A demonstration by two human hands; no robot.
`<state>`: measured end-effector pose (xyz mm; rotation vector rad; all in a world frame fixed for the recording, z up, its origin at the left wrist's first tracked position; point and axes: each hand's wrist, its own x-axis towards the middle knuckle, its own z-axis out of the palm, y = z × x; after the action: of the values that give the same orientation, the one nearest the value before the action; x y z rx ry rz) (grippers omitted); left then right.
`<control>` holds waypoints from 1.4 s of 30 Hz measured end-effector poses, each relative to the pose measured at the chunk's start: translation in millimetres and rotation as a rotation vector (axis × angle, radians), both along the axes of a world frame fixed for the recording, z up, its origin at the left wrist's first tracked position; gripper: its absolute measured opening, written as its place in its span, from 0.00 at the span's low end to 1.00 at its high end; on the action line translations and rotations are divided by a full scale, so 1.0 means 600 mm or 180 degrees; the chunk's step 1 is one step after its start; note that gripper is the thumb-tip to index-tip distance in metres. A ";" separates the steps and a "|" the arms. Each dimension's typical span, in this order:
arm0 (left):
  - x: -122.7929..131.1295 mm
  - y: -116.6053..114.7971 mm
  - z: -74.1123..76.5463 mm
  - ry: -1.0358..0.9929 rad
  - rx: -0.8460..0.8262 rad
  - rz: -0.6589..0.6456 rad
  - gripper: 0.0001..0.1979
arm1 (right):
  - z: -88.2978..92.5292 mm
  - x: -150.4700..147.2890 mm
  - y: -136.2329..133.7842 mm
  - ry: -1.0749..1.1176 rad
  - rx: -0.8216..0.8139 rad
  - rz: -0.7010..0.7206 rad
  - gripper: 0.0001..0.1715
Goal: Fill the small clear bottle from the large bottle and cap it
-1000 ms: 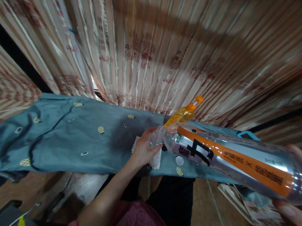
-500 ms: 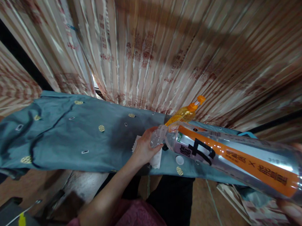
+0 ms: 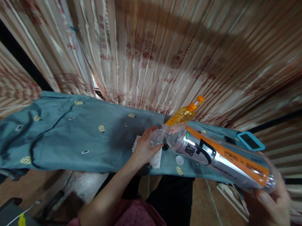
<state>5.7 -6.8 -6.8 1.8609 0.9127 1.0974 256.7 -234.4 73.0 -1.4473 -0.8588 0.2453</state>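
A large clear plastic bottle (image 3: 206,154) with a silver and orange label slants across the right half, its neck toward the left. My right hand (image 3: 271,194) is closed around its base. In my left hand (image 3: 145,147) is a small clear plastic container (image 3: 156,138), pinched between thumb and fingers. The big bottle's neck meets or overlaps this container; I cannot tell whether they touch. White paper (image 3: 157,160) lies under my left hand. Close by on the cloth are a small black round piece (image 3: 165,147) and a white disc (image 3: 179,159).
A yellow pump bottle (image 3: 183,115) stands behind the big bottle. Blue-green patterned cloth (image 3: 66,137) covers the long table, backed by a pleated curtain (image 3: 142,52). At the right is a blue-framed display device (image 3: 251,140). A dark seat with a yellow tag (image 3: 21,222) is lower left.
My right hand has moved left and come further into view, with the big bottle's base swung away from the camera. The blue-framed device now shows more fully. My left hand stays put.
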 end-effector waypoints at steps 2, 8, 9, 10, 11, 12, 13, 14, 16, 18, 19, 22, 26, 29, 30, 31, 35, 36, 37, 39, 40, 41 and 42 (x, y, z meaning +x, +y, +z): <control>-0.001 -0.001 0.003 -0.0030 -0.0021 -0.0023 0.30 | -0.024 0.007 0.007 0.0531 0.0113 -0.0016 0.50; -0.007 -0.001 0.008 -0.0081 -0.0192 -0.0088 0.39 | -0.100 0.009 0.019 0.1326 0.0189 0.0047 0.42; -0.007 -0.001 0.008 -0.0086 -0.0228 -0.0105 0.41 | -0.110 0.004 0.020 0.1474 0.0178 0.0035 0.40; -0.007 -0.001 0.008 -0.0094 -0.0255 -0.0116 0.43 | -0.118 -0.002 0.022 0.1620 0.0177 0.0003 0.38; -0.007 -0.001 0.007 -0.0108 -0.0277 -0.0114 0.45 | -0.125 -0.009 0.024 0.1766 0.0182 -0.0035 0.35; -0.007 -0.001 0.008 -0.0130 -0.0293 -0.0106 0.46 | -0.129 -0.018 0.028 0.1906 0.0202 -0.0072 0.33; -0.007 -0.001 0.008 -0.0158 -0.0308 -0.0102 0.47 | -0.133 -0.028 0.032 0.2036 0.0231 -0.0095 0.32; -0.007 -0.002 0.009 -0.0195 -0.0321 -0.0102 0.48 | -0.135 -0.038 0.037 0.2161 0.0260 -0.0098 0.31; -0.008 -0.003 0.012 -0.0284 -0.0342 -0.0109 0.48 | -0.136 -0.059 0.048 0.2399 0.0291 -0.0034 0.31; -0.010 -0.004 0.015 -0.0363 -0.0362 -0.0091 0.47 | -0.139 -0.077 0.055 0.2632 0.0288 0.0072 0.34; -0.010 -0.004 0.016 -0.0382 -0.0373 -0.0067 0.44 | -0.141 -0.085 0.056 0.2747 0.0289 0.0123 0.35; -0.013 -0.004 0.016 -0.0354 -0.0391 -0.0007 0.38 | -0.156 -0.098 0.052 0.3101 0.0314 0.0227 0.39; -0.012 -0.003 0.006 -0.0339 -0.0380 -0.0029 0.36 | -0.184 -0.114 0.038 0.3632 0.0201 0.0394 0.39; -0.012 -0.004 -0.007 -0.0282 -0.0456 -0.0067 0.38 | -0.196 -0.137 0.031 0.4016 0.0070 0.0571 0.38; -0.014 -0.005 -0.011 -0.0258 -0.0490 -0.0063 0.39 | -0.197 -0.146 0.031 0.4139 0.0016 0.0650 0.38; -0.019 -0.007 -0.015 -0.0252 -0.0514 -0.0031 0.42 | -0.196 -0.156 0.031 0.4256 -0.0046 0.0741 0.38; -0.065 -0.033 -0.028 -0.0434 -0.0495 0.0166 0.51 | -0.188 -0.200 0.038 0.4636 -0.0268 0.1141 0.39; -0.083 -0.044 -0.030 -0.0524 -0.0527 0.0162 0.50 | -0.186 -0.212 0.042 0.4702 -0.0291 0.1227 0.39; -0.102 -0.058 -0.032 -0.0637 -0.0595 0.0139 0.48 | -0.185 -0.225 0.047 0.4754 -0.0299 0.1303 0.37; -0.141 -0.089 -0.038 -0.0785 -0.0774 -0.0003 0.47 | -0.184 -0.252 0.061 0.4823 -0.0309 0.1457 0.34; -0.159 -0.104 -0.042 -0.0786 -0.0863 -0.0062 0.49 | -0.185 -0.267 0.069 0.4843 -0.0330 0.1547 0.33; -0.175 -0.118 -0.047 -0.0737 -0.0975 -0.0063 0.49 | -0.186 -0.282 0.077 0.4855 -0.0368 0.1649 0.32; -0.188 -0.131 -0.053 -0.0642 -0.1089 -0.0066 0.48 | -0.187 -0.296 0.086 0.4858 -0.0417 0.1760 0.33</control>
<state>-107.3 -85.4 -38.4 1.4510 0.8981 1.0227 78.8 -183.0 -39.1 -0.7052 0.0855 1.5813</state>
